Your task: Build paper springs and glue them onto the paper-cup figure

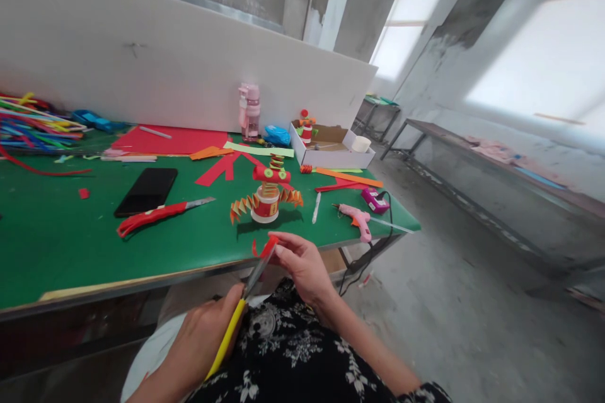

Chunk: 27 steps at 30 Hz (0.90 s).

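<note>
My left hand [205,330] is closed round the yellow handle of a pair of scissors [230,334], whose blades point up and to the right. The blades meet a small red paper piece [269,245] that my right hand [302,264] pinches between thumb and fingers. A thin red curl hangs beside the blade tips. Just beyond, on the green table [198,258], stands a paper figure [265,201] with a red and white cup body, folded orange arms and a red head with green eyes.
Left lie a phone [147,191], a red-handled utility knife [158,215] and colourful strips [38,126]. A pink glue gun [357,219] with a cable sits near the right edge. Behind are a pink bottle [249,113], red paper sheets [174,140] and a white box [326,158].
</note>
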Each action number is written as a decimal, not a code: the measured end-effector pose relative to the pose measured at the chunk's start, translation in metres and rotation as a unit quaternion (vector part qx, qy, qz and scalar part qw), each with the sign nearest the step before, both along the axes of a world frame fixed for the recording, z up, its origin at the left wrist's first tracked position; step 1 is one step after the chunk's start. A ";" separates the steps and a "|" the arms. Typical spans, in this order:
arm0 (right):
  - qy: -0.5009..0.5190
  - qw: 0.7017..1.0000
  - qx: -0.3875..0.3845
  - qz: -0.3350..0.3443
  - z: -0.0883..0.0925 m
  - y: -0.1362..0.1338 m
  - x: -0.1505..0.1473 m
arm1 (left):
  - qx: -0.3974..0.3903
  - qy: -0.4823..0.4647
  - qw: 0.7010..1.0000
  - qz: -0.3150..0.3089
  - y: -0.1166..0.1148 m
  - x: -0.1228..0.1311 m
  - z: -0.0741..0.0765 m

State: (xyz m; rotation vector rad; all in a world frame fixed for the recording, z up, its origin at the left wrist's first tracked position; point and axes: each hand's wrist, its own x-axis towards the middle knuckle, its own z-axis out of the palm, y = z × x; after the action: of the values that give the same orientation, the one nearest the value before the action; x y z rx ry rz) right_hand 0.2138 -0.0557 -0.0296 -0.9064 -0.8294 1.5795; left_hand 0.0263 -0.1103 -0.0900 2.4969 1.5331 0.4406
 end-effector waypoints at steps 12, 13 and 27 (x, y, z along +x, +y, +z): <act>-0.003 1.000 -0.005 -0.002 0.002 0.003 -0.003 | -0.028 -0.076 0.997 -0.005 -0.004 -0.004 -0.020; 0.000 1.000 -0.012 0.001 0.002 0.003 -0.002 | -0.036 -0.080 0.996 -0.008 -0.004 -0.004 -0.019; 0.011 0.999 -0.038 -0.026 0.004 0.002 -0.007 | -0.004 -0.053 0.999 -0.002 0.000 0.003 0.004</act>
State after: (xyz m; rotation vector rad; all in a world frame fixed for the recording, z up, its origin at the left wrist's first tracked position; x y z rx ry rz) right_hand 0.2068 -0.0539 -0.0261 -0.9551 -0.7294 1.5822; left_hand 0.0295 -0.1104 -0.0862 2.4290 1.4859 0.5561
